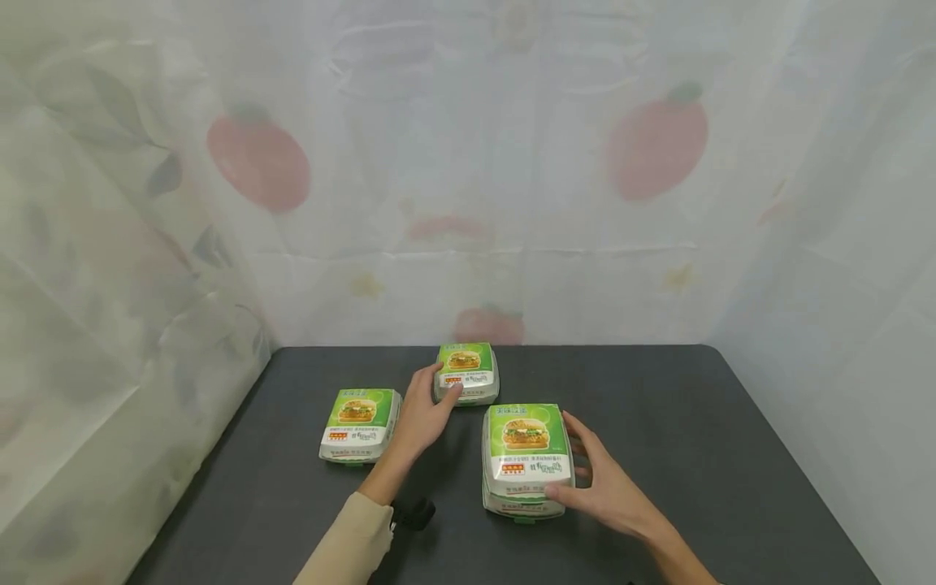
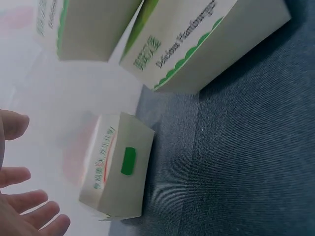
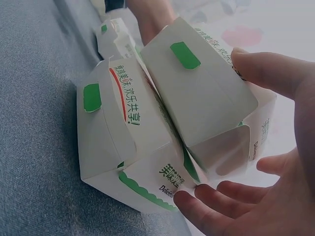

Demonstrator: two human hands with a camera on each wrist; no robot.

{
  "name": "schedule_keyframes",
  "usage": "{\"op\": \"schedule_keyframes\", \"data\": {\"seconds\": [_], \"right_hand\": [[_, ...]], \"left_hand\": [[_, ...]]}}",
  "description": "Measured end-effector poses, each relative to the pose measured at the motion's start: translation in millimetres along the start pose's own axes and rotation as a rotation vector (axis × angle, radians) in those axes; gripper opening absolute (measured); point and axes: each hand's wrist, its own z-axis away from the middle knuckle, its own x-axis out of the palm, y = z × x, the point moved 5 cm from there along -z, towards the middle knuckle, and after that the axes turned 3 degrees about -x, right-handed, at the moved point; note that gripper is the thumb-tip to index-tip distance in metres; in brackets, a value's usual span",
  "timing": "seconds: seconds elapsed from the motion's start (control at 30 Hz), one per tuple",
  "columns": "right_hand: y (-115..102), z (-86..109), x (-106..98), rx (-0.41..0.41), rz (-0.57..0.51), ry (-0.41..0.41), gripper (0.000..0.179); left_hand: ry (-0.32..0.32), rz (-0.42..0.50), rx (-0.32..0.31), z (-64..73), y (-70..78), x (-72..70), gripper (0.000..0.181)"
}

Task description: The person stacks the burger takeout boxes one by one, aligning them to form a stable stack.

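Two burger boxes with green-and-white lids stand stacked at front centre: the upper box (image 1: pixel 528 443) sits on the lower box (image 1: pixel 522 508). My right hand (image 1: pixel 603 487) is at the stack's right side, thumb by the front corner. In the right wrist view its thumb lies over the upper box (image 3: pixel 206 88), and its loosely extended fingers are by the lower box (image 3: pixel 123 128). My left hand (image 1: pixel 427 406) reaches to the far burger box (image 1: pixel 468 374), fingers spread at its left edge. In the left wrist view the hand (image 2: pixel 29 196) looks open beside that box (image 2: pixel 123 167).
Another burger box (image 1: pixel 360 424) rests on the dark table (image 1: pixel 695 455), left of my left forearm. A patterned white curtain (image 1: pixel 468 162) hangs behind the table's far edge and along both sides. A black strap (image 1: pixel 414 514) is at my left wrist.
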Motion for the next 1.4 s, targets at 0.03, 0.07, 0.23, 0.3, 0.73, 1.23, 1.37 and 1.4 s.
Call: {"op": "schedule_keyframes", "data": {"seconds": [0.03, 0.07, 0.23, 0.3, 0.73, 1.23, 1.37, 1.4], "right_hand": [[0, 0.2, 0, -0.001, -0.003, -0.001, 0.105], [0, 0.3, 0, -0.002, -0.006, -0.003, 0.105], [1, 0.1, 0, -0.001, -0.013, -0.004, 0.104], [1, -0.3, 0, -0.002, -0.013, -0.005, 0.104], [2, 0.5, 1, 0.005, -0.001, 0.013, 0.105], [-1, 0.4, 1, -0.013, -0.018, 0.006, 0.101], [-2, -1.1, 1, -0.026, -0.017, 0.015, 0.101], [-3, -1.4, 1, -0.027, -0.015, 0.015, 0.101]], "left_hand": [[-0.002, -0.005, -0.009, -3.9, -1.9, 1.6, 0.068], [-0.002, -0.01, -0.015, -7.5, -4.2, 3.5, 0.07], [-0.011, -0.004, -0.063, -23.6, -15.3, 10.8, 0.08], [-0.024, 0.015, -0.083, -28.8, -19.9, 14.7, 0.084], [-0.115, 0.037, -0.126, -41.6, -40.4, 35.7, 0.099], [-0.128, 0.026, -0.09, -48.0, -33.1, 22.9, 0.1], [-0.126, 0.012, -0.057, -50.3, -23.3, 14.4, 0.101], [-0.127, 0.009, -0.049, -50.5, -20.8, 12.1, 0.101]]}}
